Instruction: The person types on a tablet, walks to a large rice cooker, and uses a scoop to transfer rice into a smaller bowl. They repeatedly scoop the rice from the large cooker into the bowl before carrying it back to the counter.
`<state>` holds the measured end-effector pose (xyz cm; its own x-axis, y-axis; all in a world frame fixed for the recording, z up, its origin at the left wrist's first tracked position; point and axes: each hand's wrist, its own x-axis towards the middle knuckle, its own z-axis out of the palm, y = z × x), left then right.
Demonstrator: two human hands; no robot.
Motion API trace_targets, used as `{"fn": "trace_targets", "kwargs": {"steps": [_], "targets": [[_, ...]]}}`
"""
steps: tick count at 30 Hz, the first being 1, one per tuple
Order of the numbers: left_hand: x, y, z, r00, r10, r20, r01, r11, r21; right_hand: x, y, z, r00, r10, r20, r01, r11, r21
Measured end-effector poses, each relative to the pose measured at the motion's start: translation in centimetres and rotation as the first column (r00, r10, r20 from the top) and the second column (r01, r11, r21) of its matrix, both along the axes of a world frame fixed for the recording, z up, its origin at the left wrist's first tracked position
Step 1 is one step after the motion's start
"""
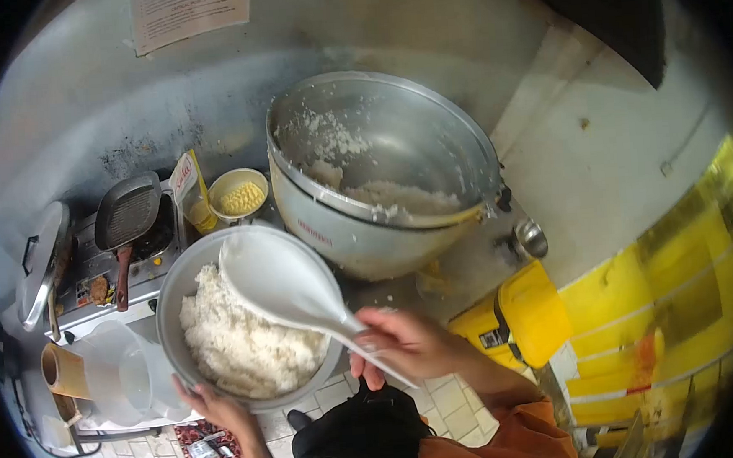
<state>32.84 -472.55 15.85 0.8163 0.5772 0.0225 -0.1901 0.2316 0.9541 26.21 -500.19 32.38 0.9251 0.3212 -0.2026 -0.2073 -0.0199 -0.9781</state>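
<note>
My right hand is closed round the handle of a large white ladle. The ladle's wide head lies over the upper part of a grey bowl. White cooked rice is heaped inside this bowl. At the bowl's lower left side, my left hand grips it, with part of the fingers hidden beneath. Just beyond the bowl stands a big metal rice cooker pot. More rice lies at its bottom, and grains stick to its inner wall.
Left is a stove with a grill pan and a metal lid. A small bowl of yellow pieces and an oil pouch stand behind. Clear plastic containers are at lower left; a yellow bin and metal cup at right.
</note>
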Motion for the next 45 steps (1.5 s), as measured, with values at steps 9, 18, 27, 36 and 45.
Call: {"fn": "trace_targets", "kwargs": {"steps": [9,18,27,36,45], "targets": [[-0.1,0.1,-0.9,0.984,0.171,-0.045,-0.137,0.899,0.416,23.4,-24.6,6.0,0.902,0.239,0.358,0.328,0.159,-0.931],[-0.7,-0.9,0.5,0.953,0.237,-0.191,-0.100,0.836,0.539,41.5,-25.4,-12.6,0.729,0.684,0.033,-0.064,0.116,-0.991],[-0.2,-0.6,0.5,0.955,0.183,-0.232,-0.039,0.856,0.515,38.4,-28.8,-3.1,0.827,0.543,-0.142,-0.084,-0.131,-0.988],[-0.3,-1.0,0.9,0.964,0.173,-0.200,-0.030,0.824,0.566,34.4,-21.9,-10.1,0.649,0.760,0.030,-0.415,0.386,-0.824],[0.2,-2.0,2.4,0.933,0.236,-0.272,-0.033,0.809,0.587,32.8,-21.6,-4.2,0.675,0.727,-0.129,-0.477,0.296,-0.828]]}}
